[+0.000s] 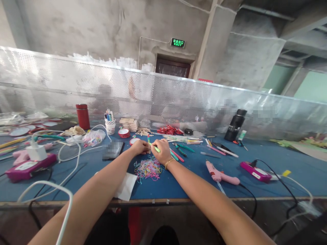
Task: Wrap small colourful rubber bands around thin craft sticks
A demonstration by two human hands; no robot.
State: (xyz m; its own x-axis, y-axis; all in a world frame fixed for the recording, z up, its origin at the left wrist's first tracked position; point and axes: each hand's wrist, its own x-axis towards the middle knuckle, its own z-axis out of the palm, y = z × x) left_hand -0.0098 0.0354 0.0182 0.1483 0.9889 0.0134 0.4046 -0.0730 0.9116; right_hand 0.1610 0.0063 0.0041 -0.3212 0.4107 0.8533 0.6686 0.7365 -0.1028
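My left hand (141, 147) is closed, pinching the lower end of a narrow flat stick (148, 137) that stands up with red and green bands on it. In my right hand (163, 152) is a bright green marker (156, 149), its tip end close to the stick; whether the two touch I cannot tell. Just below both hands lies a loose pile of pastel elastic cords (148, 169). A white paper (127, 186) is partly under my left forearm. Beside my right hand are a pink marker (178, 155) and a teal marker (174, 154).
To the right lie a pink glue gun (219, 174), a purple power strip (255, 171) and a black bottle (235, 126). On the left are a phone (113, 150), another purple strip (30, 167), white cables and a red flask (83, 116). Wooden sticks (144, 131) and pliers (181, 149) lie ahead.
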